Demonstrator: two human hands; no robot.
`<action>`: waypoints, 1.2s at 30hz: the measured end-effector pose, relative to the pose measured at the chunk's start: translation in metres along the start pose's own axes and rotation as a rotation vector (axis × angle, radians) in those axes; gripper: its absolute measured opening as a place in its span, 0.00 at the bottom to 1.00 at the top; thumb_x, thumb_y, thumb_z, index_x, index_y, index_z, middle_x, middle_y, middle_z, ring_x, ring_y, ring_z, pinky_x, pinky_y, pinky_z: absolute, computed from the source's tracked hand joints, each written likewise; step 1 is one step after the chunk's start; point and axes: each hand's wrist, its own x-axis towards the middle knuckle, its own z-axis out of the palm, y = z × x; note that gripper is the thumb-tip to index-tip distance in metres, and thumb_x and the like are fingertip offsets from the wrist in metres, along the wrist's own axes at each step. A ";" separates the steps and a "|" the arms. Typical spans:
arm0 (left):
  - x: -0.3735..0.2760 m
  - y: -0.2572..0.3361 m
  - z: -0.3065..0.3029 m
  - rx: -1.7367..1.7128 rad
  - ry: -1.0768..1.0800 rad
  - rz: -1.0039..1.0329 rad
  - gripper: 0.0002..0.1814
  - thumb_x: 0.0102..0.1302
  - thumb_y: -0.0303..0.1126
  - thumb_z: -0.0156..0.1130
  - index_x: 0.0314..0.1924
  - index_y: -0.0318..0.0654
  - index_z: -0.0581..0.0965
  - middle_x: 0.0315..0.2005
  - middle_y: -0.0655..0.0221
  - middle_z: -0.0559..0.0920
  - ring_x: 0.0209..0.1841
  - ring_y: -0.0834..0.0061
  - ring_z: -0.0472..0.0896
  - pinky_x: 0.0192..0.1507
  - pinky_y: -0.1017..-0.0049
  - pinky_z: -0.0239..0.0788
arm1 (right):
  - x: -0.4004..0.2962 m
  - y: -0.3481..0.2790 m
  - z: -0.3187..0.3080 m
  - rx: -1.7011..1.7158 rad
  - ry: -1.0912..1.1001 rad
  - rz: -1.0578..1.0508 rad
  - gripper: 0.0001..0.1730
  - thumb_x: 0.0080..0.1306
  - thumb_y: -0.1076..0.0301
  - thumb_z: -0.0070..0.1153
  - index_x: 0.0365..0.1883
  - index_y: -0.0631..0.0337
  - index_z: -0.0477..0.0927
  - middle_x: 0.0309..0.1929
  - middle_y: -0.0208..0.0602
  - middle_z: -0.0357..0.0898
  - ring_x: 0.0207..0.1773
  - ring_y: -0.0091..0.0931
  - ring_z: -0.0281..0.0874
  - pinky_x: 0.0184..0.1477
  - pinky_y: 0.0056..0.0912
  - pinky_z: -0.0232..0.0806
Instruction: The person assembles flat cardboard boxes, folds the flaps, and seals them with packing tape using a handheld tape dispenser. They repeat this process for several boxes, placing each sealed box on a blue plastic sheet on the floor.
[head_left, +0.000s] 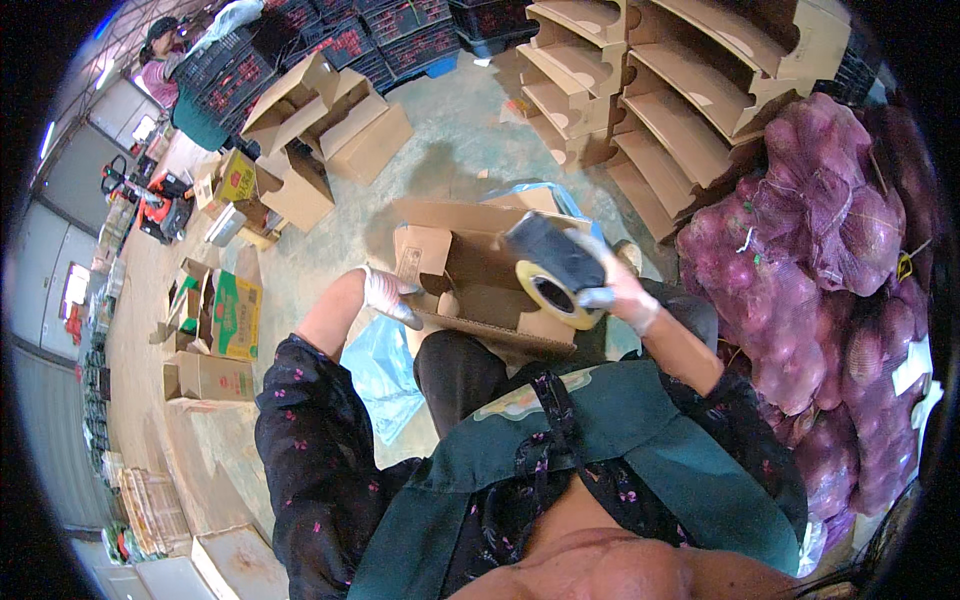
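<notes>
An open cardboard box (487, 259) lies before my knees. My gloved left hand (391, 296) is at the box's left end, its fingers on the near edge. My gloved right hand (607, 281) holds a tape dispenser (553, 251), dark on top and a little blurred, with a roll of tape (556, 295) in it, over the box's right side. A small rounded brown thing (448, 304) shows inside the box near my left hand; I cannot tell what it is.
Mesh sacks of red onions (787, 300) are piled at the right. Stacked cardboard trays (675, 97) stand beyond. Empty cartons (367, 142) lie at the upper left, more cartons (232, 315) at the left. A blue plastic bag (382, 375) is by my knee. A co-worker (161, 75) stands near black crates (225, 75).
</notes>
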 end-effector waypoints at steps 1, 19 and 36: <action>-0.001 0.000 -0.001 -0.049 0.001 0.040 0.56 0.49 0.63 0.66 0.68 0.31 0.58 0.63 0.49 0.67 0.66 0.56 0.64 0.65 0.67 0.56 | 0.007 0.010 0.002 -0.051 -0.014 0.036 0.65 0.38 0.53 0.78 0.69 0.67 0.54 0.65 0.43 0.63 0.68 0.32 0.60 0.69 0.35 0.51; 0.064 -0.004 0.045 -0.521 1.130 -0.308 0.68 0.40 0.58 0.76 0.69 0.27 0.45 0.67 0.44 0.56 0.69 0.53 0.58 0.68 0.67 0.54 | 0.102 -0.079 -0.035 0.207 0.433 -0.246 0.27 0.60 0.65 0.63 0.56 0.65 0.70 0.50 0.39 0.77 0.50 0.29 0.76 0.53 0.34 0.69; 0.074 -0.048 0.068 -0.972 1.112 -0.025 0.42 0.60 0.39 0.62 0.70 0.43 0.53 0.63 0.44 0.63 0.63 0.54 0.67 0.63 0.67 0.60 | 0.062 -0.006 0.000 -0.324 -0.030 0.305 0.40 0.52 0.49 0.69 0.57 0.64 0.72 0.46 0.33 0.79 0.45 0.23 0.75 0.48 0.27 0.68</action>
